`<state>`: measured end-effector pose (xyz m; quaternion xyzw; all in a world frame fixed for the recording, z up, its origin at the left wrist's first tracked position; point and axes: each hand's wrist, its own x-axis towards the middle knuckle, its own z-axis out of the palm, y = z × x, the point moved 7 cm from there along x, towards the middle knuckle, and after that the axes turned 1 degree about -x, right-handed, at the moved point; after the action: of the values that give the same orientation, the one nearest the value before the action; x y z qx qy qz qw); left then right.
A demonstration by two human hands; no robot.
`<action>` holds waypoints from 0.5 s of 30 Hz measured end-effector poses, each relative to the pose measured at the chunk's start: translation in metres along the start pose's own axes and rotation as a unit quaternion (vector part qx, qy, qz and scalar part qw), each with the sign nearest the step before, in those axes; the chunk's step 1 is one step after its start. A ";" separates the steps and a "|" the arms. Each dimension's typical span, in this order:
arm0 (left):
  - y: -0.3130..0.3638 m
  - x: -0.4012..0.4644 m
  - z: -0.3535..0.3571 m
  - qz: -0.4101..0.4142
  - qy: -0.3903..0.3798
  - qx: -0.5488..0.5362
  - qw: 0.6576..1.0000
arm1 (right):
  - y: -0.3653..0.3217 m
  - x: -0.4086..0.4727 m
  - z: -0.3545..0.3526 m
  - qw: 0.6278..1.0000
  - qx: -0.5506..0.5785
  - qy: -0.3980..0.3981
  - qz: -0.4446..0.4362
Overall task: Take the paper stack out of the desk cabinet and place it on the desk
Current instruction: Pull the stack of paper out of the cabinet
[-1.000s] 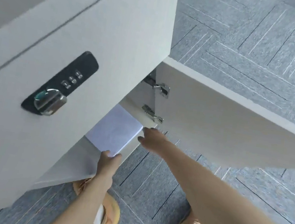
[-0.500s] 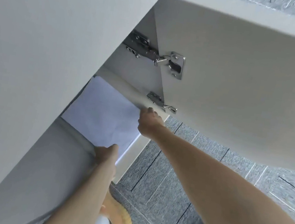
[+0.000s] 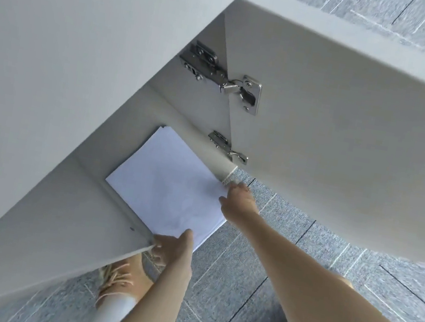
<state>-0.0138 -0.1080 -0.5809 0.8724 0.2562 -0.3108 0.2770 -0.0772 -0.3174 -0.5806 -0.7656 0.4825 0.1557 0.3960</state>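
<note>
A white paper stack point(image 3: 170, 184) lies on the floor of the open desk cabinet point(image 3: 102, 207), its near corner sticking out past the cabinet's front edge. My left hand point(image 3: 173, 247) grips the stack's near corner, thumb on top and fingers underneath. My right hand point(image 3: 238, 201) holds the stack's right edge close to the cabinet's front right corner. The cabinet's back is hidden by the desk body above.
The open cabinet door point(image 3: 349, 144) hangs to the right on two metal hinges point(image 3: 241, 92). The white desk front point(image 3: 63, 51) fills the upper left. Grey carpet tiles point(image 3: 251, 277) lie below, with my feet in orange shoes point(image 3: 124, 278).
The camera has leaned lower and closer, so the combination lock is out of view. The stack has slid outward over the cabinet's front edge, both hands staying on it.
</note>
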 end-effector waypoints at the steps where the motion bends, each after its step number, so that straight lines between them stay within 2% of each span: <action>1: -0.007 -0.010 0.000 0.006 -0.013 -0.009 1.000 | 0.012 -0.003 -0.001 0.999 0.030 -0.009 0.011; 3: -0.021 -0.017 -0.002 -0.002 -0.017 -0.050 0.999 | 0.029 -0.006 0.000 0.997 0.072 -0.032 0.024; 6: -0.038 -0.007 -0.004 -0.062 -0.036 -0.138 0.988 | 0.034 -0.003 0.004 0.992 0.105 -0.067 0.032; 9: -0.038 0.018 0.003 -0.073 -0.121 -0.197 0.970 | 0.026 0.007 0.004 0.990 0.112 -0.082 0.018; 15: -0.023 0.031 0.007 -0.071 -0.238 -0.218 0.944 | 0.006 0.020 0.001 0.990 0.101 -0.098 0.012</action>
<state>-0.0100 -0.0879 -0.6141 0.6704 0.3058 -0.4652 0.4906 -0.0728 -0.3303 -0.5967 -0.6971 0.4637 0.1849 0.5146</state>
